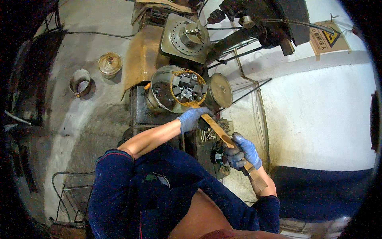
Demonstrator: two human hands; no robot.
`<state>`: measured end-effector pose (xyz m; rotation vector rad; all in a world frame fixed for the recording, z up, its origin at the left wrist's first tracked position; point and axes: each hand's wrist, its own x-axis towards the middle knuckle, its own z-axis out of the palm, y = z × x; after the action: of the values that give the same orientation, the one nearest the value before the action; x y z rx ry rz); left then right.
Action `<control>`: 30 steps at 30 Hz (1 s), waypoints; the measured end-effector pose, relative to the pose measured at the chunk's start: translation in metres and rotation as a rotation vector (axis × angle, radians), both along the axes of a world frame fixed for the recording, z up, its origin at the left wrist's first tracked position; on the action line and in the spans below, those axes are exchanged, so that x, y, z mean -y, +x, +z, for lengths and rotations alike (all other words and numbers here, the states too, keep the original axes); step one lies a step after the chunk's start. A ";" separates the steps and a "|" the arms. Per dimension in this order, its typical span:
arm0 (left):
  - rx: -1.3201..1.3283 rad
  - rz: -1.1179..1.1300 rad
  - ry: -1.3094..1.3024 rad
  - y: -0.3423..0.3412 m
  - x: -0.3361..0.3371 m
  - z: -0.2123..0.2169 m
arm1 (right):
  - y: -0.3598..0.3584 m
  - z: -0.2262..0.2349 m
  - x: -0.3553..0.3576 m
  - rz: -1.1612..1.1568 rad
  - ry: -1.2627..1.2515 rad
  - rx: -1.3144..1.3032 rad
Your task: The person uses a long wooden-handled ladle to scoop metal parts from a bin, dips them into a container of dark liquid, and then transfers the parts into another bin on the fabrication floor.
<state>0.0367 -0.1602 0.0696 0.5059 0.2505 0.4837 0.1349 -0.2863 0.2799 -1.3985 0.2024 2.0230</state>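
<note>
Both my hands wear blue gloves. My right hand (243, 152) grips the lower part of a long flat wooden stick (221, 133) that slants up to the left. My left hand (191, 118) holds the stick's upper end, just below the rim of a round metal container (160, 81). The container holds several small grey metal blocks (186, 88) inside an orange ring. The stick's tip reaches the container's near rim.
A machine with a round chuck plate (188, 36) stands behind the container. A round metal lid (221, 90) leans at its right. A small tin bucket (80, 82) and a rusty lidded can (109, 63) sit on the concrete floor at left. A white panel (322, 115) fills the right.
</note>
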 end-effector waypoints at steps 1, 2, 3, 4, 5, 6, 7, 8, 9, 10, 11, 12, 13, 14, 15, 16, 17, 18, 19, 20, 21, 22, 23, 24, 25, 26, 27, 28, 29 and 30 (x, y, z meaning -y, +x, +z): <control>0.014 -0.108 -0.378 -0.005 0.002 0.012 | 0.004 -0.002 0.003 0.010 0.008 -0.087; 0.038 -0.093 -0.334 -0.004 0.005 0.009 | 0.003 -0.003 0.005 0.044 0.018 0.011; 0.061 -0.080 -0.290 -0.003 0.008 0.005 | -0.001 -0.004 0.006 0.075 0.030 0.110; 0.088 -0.070 -0.246 -0.001 0.011 0.001 | -0.003 -0.002 0.008 0.102 0.041 0.213; 0.058 -0.036 -0.108 0.002 0.015 -0.003 | 0.000 -0.003 0.011 0.115 0.051 0.211; 0.028 -0.003 0.030 0.007 0.020 -0.008 | 0.007 -0.008 0.014 0.127 0.061 0.210; 0.006 0.050 0.188 0.015 0.024 -0.024 | 0.011 -0.011 0.015 0.144 0.068 0.212; -0.034 0.118 0.342 0.023 0.026 -0.042 | 0.015 -0.016 0.015 0.141 0.063 0.163; -0.074 0.213 0.518 0.036 0.026 -0.079 | 0.014 -0.021 0.011 0.150 0.057 0.116; -0.071 0.188 0.446 0.038 0.031 -0.072 | 0.018 -0.023 0.016 0.130 0.052 0.070; -0.068 0.167 0.371 0.039 0.036 -0.065 | 0.021 -0.022 0.018 0.124 0.030 0.130; -0.067 0.148 0.295 0.039 0.041 -0.058 | 0.024 -0.022 0.022 0.140 0.054 0.177; -0.063 0.105 0.150 0.045 0.043 -0.059 | 0.025 -0.021 0.025 0.163 0.077 0.226; -0.054 0.114 0.128 0.048 0.046 -0.061 | 0.026 -0.020 0.028 0.187 0.100 0.275; -0.044 0.123 0.106 0.051 0.049 -0.063 | 0.026 -0.020 0.030 0.198 0.110 0.317; -0.029 0.180 0.206 0.050 0.055 -0.057 | 0.028 -0.020 0.033 0.206 0.117 0.358; -0.021 0.160 0.145 0.047 0.057 -0.048 | 0.030 -0.021 0.036 0.211 0.127 0.399; -0.014 0.143 0.082 0.045 0.059 -0.038 | 0.035 -0.023 0.039 0.234 0.152 0.430; -0.014 0.061 -0.144 0.039 0.053 -0.023 | 0.040 -0.027 0.038 0.265 0.180 0.459; -0.008 -0.033 -0.370 0.039 0.049 -0.013 | 0.042 -0.027 0.039 0.287 0.205 0.495; 0.025 -0.022 -0.466 0.045 0.048 -0.010 | 0.044 -0.023 0.039 0.266 0.188 0.354; 0.036 -0.020 -0.455 0.047 0.048 -0.006 | 0.046 -0.020 0.037 0.245 0.171 0.212; 0.047 -0.016 -0.443 0.048 0.048 -0.002 | 0.047 -0.017 0.037 0.225 0.154 0.070; 0.058 -0.012 -0.431 0.048 0.050 0.002 | 0.046 -0.014 0.037 0.255 0.159 0.206; 0.080 -0.034 -0.407 0.044 0.054 0.013 | 0.046 -0.009 0.039 0.286 0.155 0.347; 0.038 0.118 0.035 0.038 0.058 0.017 | 0.043 -0.001 0.037 0.265 0.130 0.228; -0.012 0.267 0.477 0.033 0.061 0.018 | 0.040 0.007 0.035 0.247 0.099 0.114; 0.008 0.223 0.443 0.030 0.063 0.023 | 0.038 0.010 0.037 0.209 0.093 0.082; 0.025 0.180 0.409 0.028 0.065 0.028 | 0.036 0.011 0.039 0.171 0.087 0.050; 0.041 0.136 0.374 0.025 0.067 0.034 | 0.036 0.011 0.041 0.132 0.081 0.018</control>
<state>0.0617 -0.2275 0.1032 0.8461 0.1552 0.6784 0.1705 -0.3268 0.2912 -1.4110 0.0201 2.1003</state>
